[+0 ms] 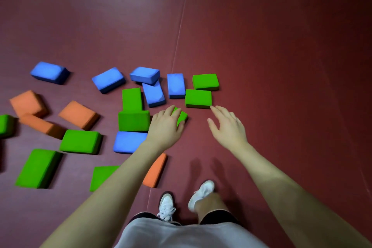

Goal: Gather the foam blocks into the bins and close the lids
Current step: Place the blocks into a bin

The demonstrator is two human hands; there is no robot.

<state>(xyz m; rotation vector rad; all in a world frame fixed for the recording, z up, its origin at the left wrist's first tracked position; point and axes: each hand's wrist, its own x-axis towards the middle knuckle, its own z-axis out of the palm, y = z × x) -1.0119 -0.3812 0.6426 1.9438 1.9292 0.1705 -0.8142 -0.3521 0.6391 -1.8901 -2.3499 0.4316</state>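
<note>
A small green foam block (pixel 182 116) lies on the dark red floor (pixel 281 66), mostly covered by the left hand (pixel 167 127), whose grip curls over it; its long axis cannot be told. Just beyond, another green block (pixel 198 98) lies with its long axis left to right, and the right hand (pixel 227 127), grip spread and holding nothing, reaches toward its near right corner. A third green block (pixel 205 81) sits just behind that one. Blue blocks (pixel 176 86) and orange blocks (pixel 78 114) lie scattered to the left. White shoes (pixel 167 205) stand below.
</note>
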